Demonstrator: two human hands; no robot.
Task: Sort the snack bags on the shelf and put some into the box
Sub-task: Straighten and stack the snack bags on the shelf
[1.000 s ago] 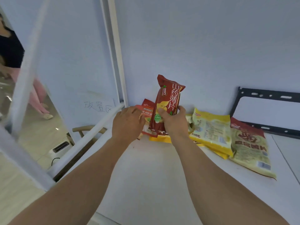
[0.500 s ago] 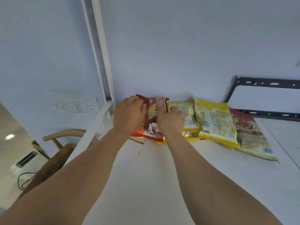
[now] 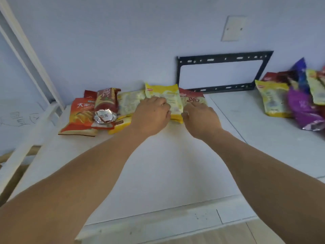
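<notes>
Storeroom: white shelf, snack bags.

Right-hand snack pile cut by frame edge

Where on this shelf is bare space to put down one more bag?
Free: the white shelf in front of the bags, between the forearms, and the strip between the yellow bag under both hands and the right-hand pile, below the black frame. Crowded: the back-left corner around the dark red bag.

Left of the yellow snack bag: dark red chip bag, orange-red chip bag; far right: purple bag; white shelf.
</notes>
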